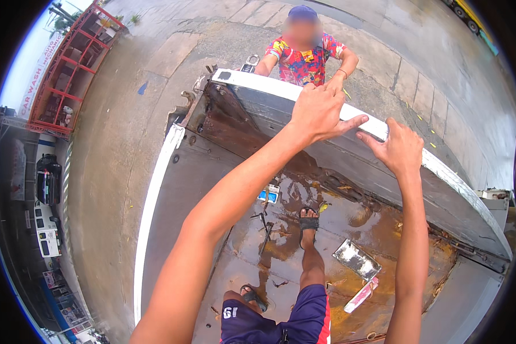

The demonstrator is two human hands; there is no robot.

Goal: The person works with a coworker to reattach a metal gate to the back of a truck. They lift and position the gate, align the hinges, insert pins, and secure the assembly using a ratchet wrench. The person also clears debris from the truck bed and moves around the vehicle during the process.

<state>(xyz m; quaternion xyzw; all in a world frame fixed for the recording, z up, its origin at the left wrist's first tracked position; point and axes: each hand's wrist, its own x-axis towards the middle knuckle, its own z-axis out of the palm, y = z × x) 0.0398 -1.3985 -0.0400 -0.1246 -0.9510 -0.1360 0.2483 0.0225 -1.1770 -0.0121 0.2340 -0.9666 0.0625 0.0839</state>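
Note:
My left hand (321, 112) grips the white top edge of a truck bed's tailgate (350, 157), fingers hooked over the far side and thumb stretched along the rim. Just to its right, my right hand (401, 146) is closed over the same edge, thumb on the inner face. The tailgate stands upright; its inside is dull grey and stained. Across it stands a person in a colourful shirt (304, 62) and blue cap, one arm reaching to its left end beside a metal fitting (250, 63). That person's other hand lies close to my left hand.
The wet, rusty bed floor (404, 243) carries dark tools (264, 232), a blue-and-white box (268, 195), a rectangular metal plate (356, 259) and a red-and-white strip (361, 295). My sandalled feet stand among them. A white-topped side wall (155, 212) rises at left.

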